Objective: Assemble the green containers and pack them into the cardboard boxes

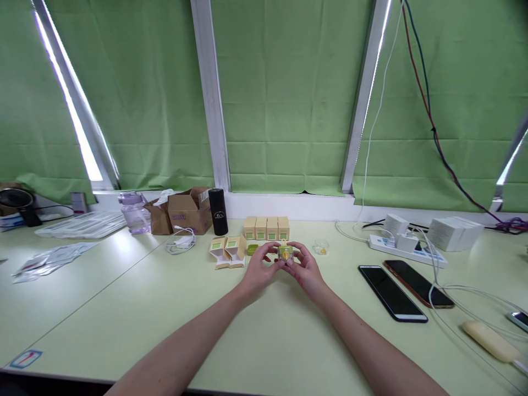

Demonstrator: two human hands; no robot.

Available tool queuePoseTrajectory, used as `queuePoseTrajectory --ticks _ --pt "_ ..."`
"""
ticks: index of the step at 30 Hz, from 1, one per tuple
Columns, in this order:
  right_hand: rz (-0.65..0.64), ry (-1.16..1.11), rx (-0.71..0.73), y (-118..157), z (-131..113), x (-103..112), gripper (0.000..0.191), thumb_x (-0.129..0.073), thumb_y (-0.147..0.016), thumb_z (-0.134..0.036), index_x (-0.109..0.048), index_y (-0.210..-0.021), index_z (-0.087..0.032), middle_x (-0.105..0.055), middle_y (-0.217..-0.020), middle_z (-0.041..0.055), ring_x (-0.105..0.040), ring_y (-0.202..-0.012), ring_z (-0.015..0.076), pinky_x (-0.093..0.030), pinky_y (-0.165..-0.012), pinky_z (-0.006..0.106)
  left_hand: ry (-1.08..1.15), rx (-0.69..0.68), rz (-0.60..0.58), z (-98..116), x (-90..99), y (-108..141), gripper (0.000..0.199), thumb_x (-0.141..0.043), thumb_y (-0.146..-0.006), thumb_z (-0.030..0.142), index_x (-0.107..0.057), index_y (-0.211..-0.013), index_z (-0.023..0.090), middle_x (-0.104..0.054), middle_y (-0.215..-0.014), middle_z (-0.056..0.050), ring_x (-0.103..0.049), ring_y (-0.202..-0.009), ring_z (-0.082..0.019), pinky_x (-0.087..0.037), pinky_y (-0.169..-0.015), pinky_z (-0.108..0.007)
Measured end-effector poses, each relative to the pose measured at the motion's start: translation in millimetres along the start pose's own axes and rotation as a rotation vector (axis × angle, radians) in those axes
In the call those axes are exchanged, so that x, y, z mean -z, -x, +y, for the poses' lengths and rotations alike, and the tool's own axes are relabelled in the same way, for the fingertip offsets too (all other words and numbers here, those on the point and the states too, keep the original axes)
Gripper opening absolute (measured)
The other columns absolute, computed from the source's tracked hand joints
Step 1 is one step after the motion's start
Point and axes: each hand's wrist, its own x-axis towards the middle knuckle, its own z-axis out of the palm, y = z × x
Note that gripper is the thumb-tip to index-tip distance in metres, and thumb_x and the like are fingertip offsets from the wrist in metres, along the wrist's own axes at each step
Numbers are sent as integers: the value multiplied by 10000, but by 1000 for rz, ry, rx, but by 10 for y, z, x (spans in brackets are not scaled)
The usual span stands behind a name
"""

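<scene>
Between my two hands is a small clear container with a green lid (285, 252) and something yellow inside. My left hand (264, 267) grips its left side, thumb at the front. From the right, the fingers and thumb of my right hand (305, 269) close on the same container. Just left of it lies a green lid-like piece (252, 249). Two opened small cardboard boxes (228, 252) stand further left. Behind my hands is a row of several closed small boxes (266, 227). A clear cup with something yellow in it (320, 247) sits to the right.
Two phones (392, 293) lie at the right, near a power strip (406, 250) with white cables. A black bottle (218, 212), a cardboard carton (190, 212) and a purple water jug (135, 213) stand at the back left. A coiled charger cable (181, 242) lies before the carton.
</scene>
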Motion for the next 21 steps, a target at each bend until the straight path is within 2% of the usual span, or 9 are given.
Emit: queuePoseTrajectory --ticks 10,15,17,21 --pt "20 24 35 -32 15 17 602 -906 -716 -464 -646 -1237 -309 -707 -1116 40 -752 -972 250 -550 -1052 522 -62 -1 40 59 1 1 421 -779 -827 281 -684 -1238 288 -671 -1251 -75 -655 -1108 -247 -494 -922 -388" --pt "28 -85 3 -24 0 -14 652 -915 -704 -453 -651 -1282 -313 -745 -1101 50 -762 -974 275 -541 -1050 536 -79 -38 55 27 -7 17 518 -795 -818 277 -636 -1310 295 -651 -1290 -84 -650 -1130 -254 -496 -913 -387" --pt "36 -172 -23 -30 -6 -10 620 -904 -716 -448 -648 -1262 -301 -769 -1082 57 -771 -960 287 -530 -1056 560 -55 -81 39 14 0 16 517 -762 -860 299 -600 -1351 285 -652 -1295 -100 -651 -1149 -258 -502 -919 -390" --pt "54 -296 -54 -55 12 50 472 -863 -745 -423 -655 -1142 -277 -798 -1022 58 -787 -927 306 -518 -1054 602 -7 -134 16 30 4 16 385 -654 -949 298 -585 -1324 243 -698 -1199 -110 -671 -1132 -247 -507 -937 -393"
